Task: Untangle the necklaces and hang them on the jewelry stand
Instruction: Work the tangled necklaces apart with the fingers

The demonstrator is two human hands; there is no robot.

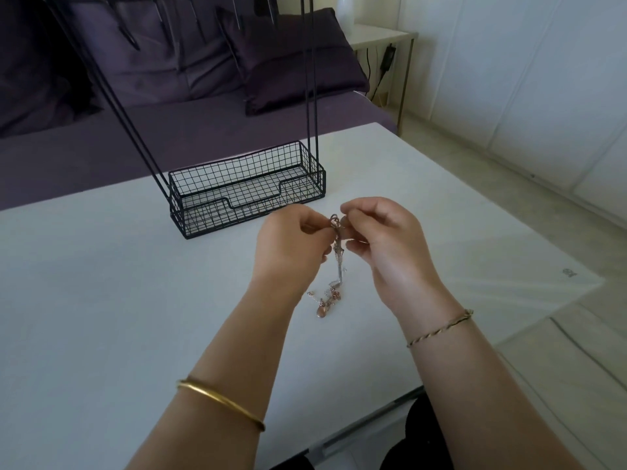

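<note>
A tangle of thin necklaces [338, 262], silver and rose-gold, hangs between my hands above the white table [101, 283]. My left hand [291, 245] pinches the top of the tangle from the left. My right hand [383, 242] pinches it from the right, the fingers curled. The lower ends, with a rose-gold pendant [320, 310], lie on the table. The black wire jewelry stand [244, 191] sits just behind my hands; its basket base holds nothing, and its two pairs of rods rise out of the top of the view, where hooks show dimly.
A bed with purple pillows [291, 59] lies behind the table. A small side table [383, 39] with a cable stands at the back right. The table's right edge [509, 205] drops to a pale floor. I wear a gold bangle and a thin bracelet.
</note>
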